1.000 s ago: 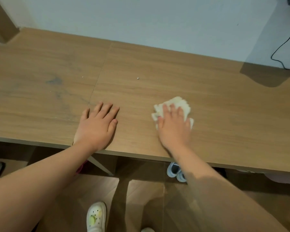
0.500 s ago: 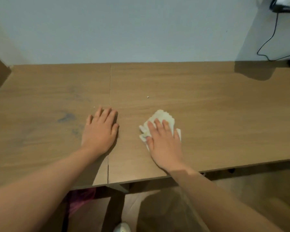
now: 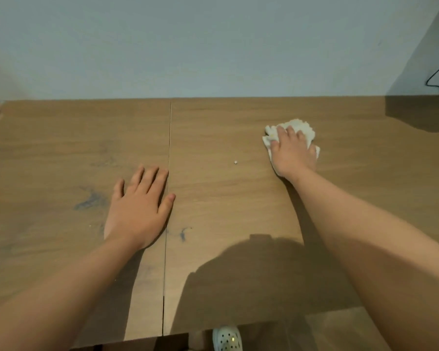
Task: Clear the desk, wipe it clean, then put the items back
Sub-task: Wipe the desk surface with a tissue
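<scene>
— Where is the cloth (image 3: pixel 300 127) found?
— Toward the far edge of the worktop (image 3: pixel 238 211), pressed under flat fingers of the right hand (image 3: pixel 293 154).
— The left hand (image 3: pixel 138 211)?
— Laid flat beside the seam (image 3: pixel 168 138); nothing is held.

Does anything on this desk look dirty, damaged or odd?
Yes. A bluish smudge marks the desk left of the flat left hand, a smaller smudge lies by its wrist, and a white crumb sits between the hands. The right hand presses the white cloth farther right, away from all three.
</scene>
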Demonstrator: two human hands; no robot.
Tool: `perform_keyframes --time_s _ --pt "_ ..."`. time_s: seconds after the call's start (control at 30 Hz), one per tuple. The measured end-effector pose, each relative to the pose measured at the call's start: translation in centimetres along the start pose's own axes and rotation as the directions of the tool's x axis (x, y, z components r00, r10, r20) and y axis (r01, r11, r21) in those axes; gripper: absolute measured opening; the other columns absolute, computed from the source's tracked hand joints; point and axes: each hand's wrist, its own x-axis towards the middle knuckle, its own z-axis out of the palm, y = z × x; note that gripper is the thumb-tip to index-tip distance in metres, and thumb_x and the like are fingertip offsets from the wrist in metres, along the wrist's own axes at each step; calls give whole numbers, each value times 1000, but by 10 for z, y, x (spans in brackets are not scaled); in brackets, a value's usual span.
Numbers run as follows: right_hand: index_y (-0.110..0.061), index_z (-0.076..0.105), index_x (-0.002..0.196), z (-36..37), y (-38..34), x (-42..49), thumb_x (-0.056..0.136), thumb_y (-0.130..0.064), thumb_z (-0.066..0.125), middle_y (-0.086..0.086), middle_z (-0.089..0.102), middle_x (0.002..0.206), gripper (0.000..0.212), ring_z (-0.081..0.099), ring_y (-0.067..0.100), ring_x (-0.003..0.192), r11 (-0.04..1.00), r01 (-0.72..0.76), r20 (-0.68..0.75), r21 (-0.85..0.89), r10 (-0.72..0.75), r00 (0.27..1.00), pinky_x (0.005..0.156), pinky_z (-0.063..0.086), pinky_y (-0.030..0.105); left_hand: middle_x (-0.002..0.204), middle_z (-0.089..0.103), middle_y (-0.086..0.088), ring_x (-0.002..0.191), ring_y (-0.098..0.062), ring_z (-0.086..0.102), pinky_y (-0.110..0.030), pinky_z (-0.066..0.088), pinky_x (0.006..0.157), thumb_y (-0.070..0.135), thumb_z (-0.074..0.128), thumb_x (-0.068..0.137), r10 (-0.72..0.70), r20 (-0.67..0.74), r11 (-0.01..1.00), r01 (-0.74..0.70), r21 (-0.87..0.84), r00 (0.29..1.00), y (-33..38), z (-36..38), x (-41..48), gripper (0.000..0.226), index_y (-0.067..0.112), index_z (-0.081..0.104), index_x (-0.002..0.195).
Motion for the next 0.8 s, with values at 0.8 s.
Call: perform_keyframes --time_s 0.8 --pt "-27 14 151 5 -80 -18 102 -36 25 -2 12 159 51 8 20 145 744 665 157 -57 -651 742 113 14 48 156 12 8 144 -9 0 -41 5 116 57 -1 87 -27 -12 999 27 30 1000 -1 5 1 68 28 11 148"
